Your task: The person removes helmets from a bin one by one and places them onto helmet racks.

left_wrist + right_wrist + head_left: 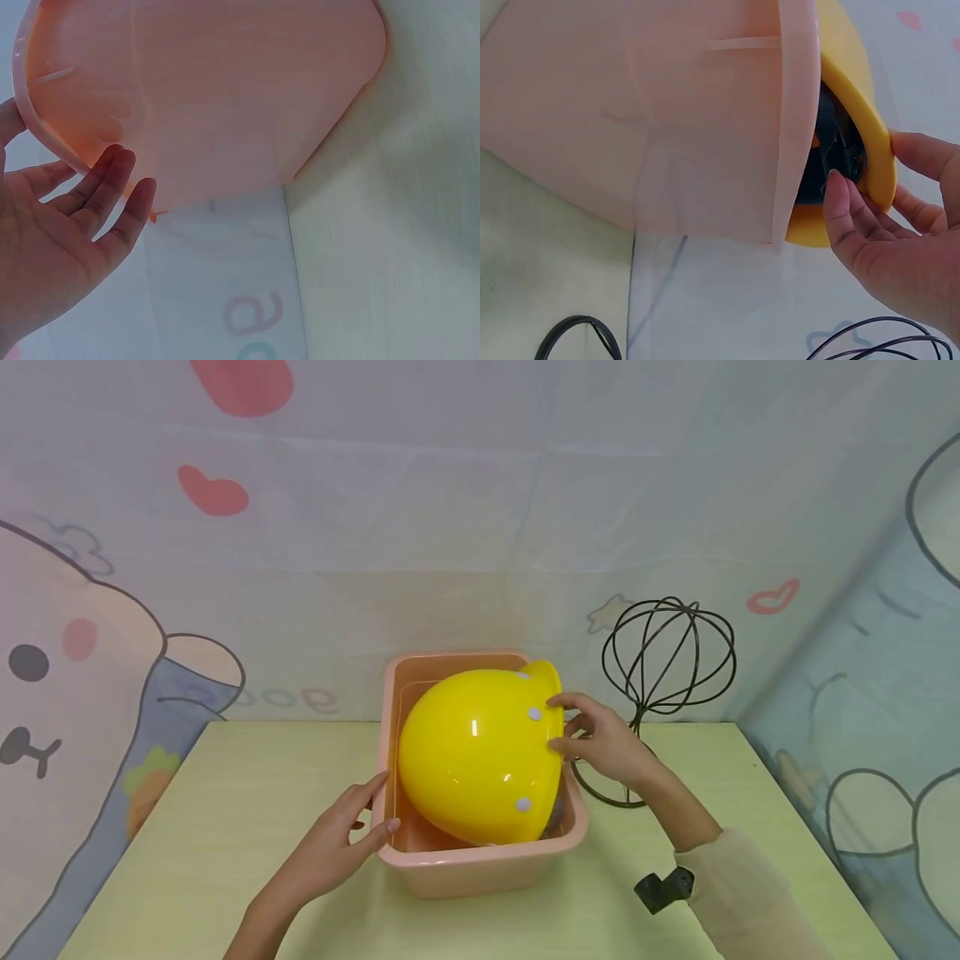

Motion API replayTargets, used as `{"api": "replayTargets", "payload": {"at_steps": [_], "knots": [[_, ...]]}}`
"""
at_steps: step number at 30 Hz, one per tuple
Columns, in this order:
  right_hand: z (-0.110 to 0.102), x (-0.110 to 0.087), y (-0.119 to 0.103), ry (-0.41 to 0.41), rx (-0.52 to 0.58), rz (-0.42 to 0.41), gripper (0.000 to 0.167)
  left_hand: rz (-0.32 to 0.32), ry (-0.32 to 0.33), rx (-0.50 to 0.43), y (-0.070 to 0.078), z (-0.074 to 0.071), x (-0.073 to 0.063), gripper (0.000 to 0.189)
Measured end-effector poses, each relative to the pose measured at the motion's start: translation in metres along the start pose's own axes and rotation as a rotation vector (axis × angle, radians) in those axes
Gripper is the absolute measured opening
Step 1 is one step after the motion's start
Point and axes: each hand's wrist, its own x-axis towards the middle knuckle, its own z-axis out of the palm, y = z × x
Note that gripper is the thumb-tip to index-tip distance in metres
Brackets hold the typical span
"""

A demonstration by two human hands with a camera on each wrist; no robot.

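Observation:
A glossy yellow hard hat (480,752) with pale dots lies on its side in a pink plastic tub (480,860). My right hand (611,747) pinches the hat's brim on the right, thumb and fingers on either side of it. In the right wrist view, the dark inner lining (832,146) shows behind those fingertips. My left hand (337,843) holds the tub's left rim, thumb tip over the edge. Its other fingers (112,180) curl loosely beneath the rim in the left wrist view.
A dark wire stand (667,656) with a balloon-shaped top and ring base stands right of the tub, behind my right hand. The pale wooden table (262,793) meets a cartoon-printed cloth backdrop (420,527). A small black device (663,889) sits at my right sleeve.

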Motion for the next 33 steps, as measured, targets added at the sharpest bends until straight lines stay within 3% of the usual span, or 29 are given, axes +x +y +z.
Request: {"api": "replayTargets", "payload": {"at_steps": [11,21,27,33], "knots": [[0.001,-0.002,0.003,0.000,0.019,0.000,0.049,-0.002,0.000,-0.010,0.001,-0.001,0.000,0.061],[0.001,0.000,-0.003,0.010,0.023,0.048,0.057,0.021,0.006,-0.020,0.000,0.000,0.000,0.061],[0.002,0.002,-0.007,0.061,0.114,0.101,0.070,0.027,0.008,-0.016,-0.001,0.001,0.000,0.061],[0.001,0.001,-0.008,0.073,0.194,0.164,0.062,0.031,0.008,-0.014,-0.003,0.001,0.001,0.062]]}}
